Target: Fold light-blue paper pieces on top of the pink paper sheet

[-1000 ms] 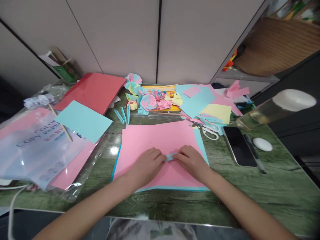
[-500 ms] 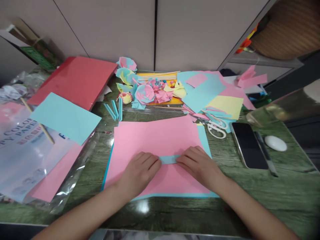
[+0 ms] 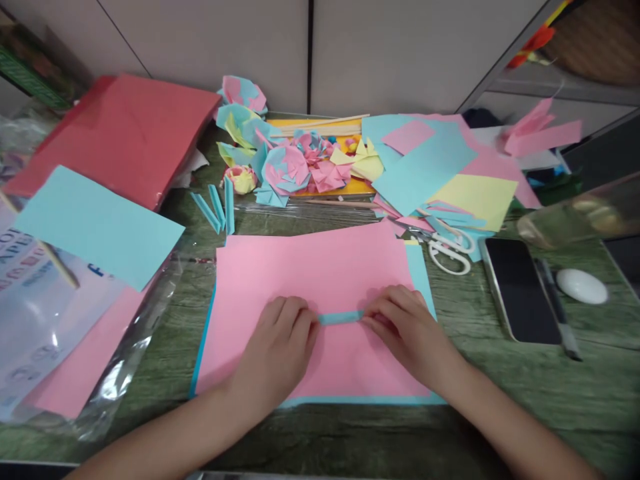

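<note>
A narrow light-blue paper strip point(image 3: 341, 318) stretches between my hands over a large pink paper sheet point(image 3: 310, 267). My left hand point(image 3: 280, 343) pinches its left end, and my right hand point(image 3: 407, 330) pinches its right end. The fingertips hide both ends of the strip. Blue sheets show at the edges beneath the pink one. Beyond the sheets, to the left, lie several folded blue paper strips point(image 3: 229, 205). Behind them sit pink, blue and yellow folded-paper flowers point(image 3: 285, 170).
White-handled scissors point(image 3: 450, 257) lie right of the pink sheet, near a phone point(image 3: 521, 290), a pen point(image 3: 560, 310) and a white oval object point(image 3: 583, 287). Loose coloured sheets point(image 3: 425, 167) are behind. At left are a red folder-like stack point(image 3: 120, 133), a blue sheet point(image 3: 100, 223) and plastic packaging point(image 3: 30, 333).
The blue strip between my hands now looks narrower, and my hands are slightly farther apart. The whole view has shifted and come a little closer to the table.
</note>
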`<state>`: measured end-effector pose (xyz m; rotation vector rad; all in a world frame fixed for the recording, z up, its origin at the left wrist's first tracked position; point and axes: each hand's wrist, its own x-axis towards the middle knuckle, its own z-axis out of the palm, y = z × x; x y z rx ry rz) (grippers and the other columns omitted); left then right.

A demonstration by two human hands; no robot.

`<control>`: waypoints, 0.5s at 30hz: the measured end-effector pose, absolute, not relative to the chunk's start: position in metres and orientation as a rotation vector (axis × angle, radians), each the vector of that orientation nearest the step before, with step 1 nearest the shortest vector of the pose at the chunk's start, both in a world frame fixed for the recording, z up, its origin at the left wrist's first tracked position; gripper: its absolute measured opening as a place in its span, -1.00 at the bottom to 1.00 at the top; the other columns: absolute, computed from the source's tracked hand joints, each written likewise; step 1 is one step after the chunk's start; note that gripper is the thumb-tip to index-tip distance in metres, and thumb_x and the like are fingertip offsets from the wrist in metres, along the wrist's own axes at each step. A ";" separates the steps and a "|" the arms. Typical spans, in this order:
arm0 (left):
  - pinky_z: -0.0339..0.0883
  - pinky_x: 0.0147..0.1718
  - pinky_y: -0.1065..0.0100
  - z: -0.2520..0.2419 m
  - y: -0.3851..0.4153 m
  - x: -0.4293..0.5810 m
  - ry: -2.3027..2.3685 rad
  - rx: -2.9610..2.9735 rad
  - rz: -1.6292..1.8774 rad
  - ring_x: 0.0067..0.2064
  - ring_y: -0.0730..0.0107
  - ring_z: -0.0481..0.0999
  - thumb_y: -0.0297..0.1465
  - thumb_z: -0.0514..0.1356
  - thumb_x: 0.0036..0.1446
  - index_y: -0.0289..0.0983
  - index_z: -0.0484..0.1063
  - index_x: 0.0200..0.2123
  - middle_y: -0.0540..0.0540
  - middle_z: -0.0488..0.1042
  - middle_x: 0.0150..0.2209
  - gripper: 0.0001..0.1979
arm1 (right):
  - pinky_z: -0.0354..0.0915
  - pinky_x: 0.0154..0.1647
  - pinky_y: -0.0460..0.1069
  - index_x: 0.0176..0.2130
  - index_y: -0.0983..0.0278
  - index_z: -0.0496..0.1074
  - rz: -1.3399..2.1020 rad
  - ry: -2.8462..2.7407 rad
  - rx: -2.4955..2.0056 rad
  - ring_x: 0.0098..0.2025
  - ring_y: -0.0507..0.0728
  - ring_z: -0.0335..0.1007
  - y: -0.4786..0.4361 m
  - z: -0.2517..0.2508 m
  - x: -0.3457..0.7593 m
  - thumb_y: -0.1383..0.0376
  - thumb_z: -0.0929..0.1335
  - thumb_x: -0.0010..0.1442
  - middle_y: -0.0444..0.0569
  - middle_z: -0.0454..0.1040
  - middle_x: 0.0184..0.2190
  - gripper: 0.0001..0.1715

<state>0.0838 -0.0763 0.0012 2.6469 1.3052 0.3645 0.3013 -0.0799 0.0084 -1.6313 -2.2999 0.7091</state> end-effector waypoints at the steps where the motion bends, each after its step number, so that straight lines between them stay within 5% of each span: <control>1: 0.22 -0.29 0.16 0.002 -0.076 0.085 1.338 2.600 0.334 -0.27 0.27 0.23 -0.49 -0.03 0.11 -0.35 0.33 -0.38 -0.15 0.29 -0.35 -0.85 | 0.05 -0.22 0.04 -0.35 0.24 0.31 0.715 -2.309 -1.641 -0.29 0.08 0.17 -0.080 0.009 0.300 0.29 0.20 0.17 -0.08 0.30 -0.38 -0.86; 15: 0.11 -0.33 0.12 0.007 -0.072 0.082 1.419 2.511 0.123 -0.27 0.18 0.19 -0.40 0.00 0.09 -0.32 0.31 -0.36 -0.19 0.26 -0.29 -0.86 | 0.00 -0.15 0.10 -0.35 0.25 0.27 0.658 -2.352 -1.777 -0.27 0.12 0.13 -0.077 0.012 0.291 0.31 0.21 0.12 -0.07 0.28 -0.37 -0.92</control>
